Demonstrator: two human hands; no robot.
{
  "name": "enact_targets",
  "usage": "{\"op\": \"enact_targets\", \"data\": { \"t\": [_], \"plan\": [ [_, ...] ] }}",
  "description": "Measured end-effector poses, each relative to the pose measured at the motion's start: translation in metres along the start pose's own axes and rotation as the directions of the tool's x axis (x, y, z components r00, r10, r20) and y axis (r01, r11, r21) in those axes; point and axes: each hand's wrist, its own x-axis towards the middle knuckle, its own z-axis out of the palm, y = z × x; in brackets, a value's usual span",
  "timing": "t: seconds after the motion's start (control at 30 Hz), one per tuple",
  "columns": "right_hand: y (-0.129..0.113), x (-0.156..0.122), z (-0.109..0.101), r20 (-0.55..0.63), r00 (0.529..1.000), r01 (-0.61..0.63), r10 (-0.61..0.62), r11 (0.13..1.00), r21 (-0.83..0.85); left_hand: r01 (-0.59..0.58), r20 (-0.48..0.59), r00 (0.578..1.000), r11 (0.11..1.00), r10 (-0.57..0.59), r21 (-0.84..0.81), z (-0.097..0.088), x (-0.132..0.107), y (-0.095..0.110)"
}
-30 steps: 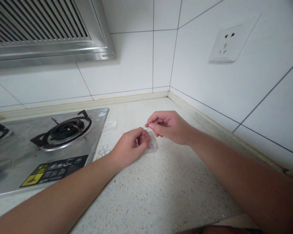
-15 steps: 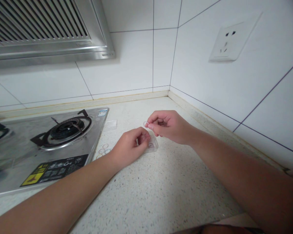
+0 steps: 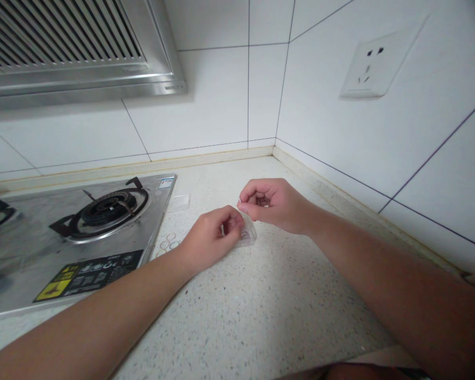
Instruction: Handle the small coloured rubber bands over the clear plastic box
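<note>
My left hand [image 3: 211, 236] rests on the speckled counter [image 3: 261, 295] with its fingers curled on a small clear plastic box [image 3: 248, 236]. Just above and to the right of the box, my right hand [image 3: 273, 203] is closed in a pinch, thumb against fingertips; what it holds is too small to make out. A few small thin rings [image 3: 168, 243] lie on the counter to the left of my left hand, beside the stove's edge.
A steel gas stove [image 3: 75, 232] with a black burner [image 3: 106, 207] fills the left. A clear lid [image 3: 179, 201] lies near the stove's back corner. A range hood [image 3: 75, 47] hangs above. White tiled walls meet at the corner, with a socket [image 3: 370, 66] on the right wall.
The small ring seen earlier at my right fingertips no longer shows. My right hand has dipped slightly toward the box. My left hand has stayed on the box.
</note>
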Motion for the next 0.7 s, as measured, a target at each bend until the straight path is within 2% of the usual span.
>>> {"op": "enact_targets", "data": {
  "t": [0.7],
  "plan": [
    [-0.0027,-0.0003,-0.0002,-0.003,1.000,0.002,-0.002,1.000,-0.018,-0.019,-0.019,1.000,1.000,0.019,-0.005,0.0008,-0.0006,-0.0017]
  ]
}}
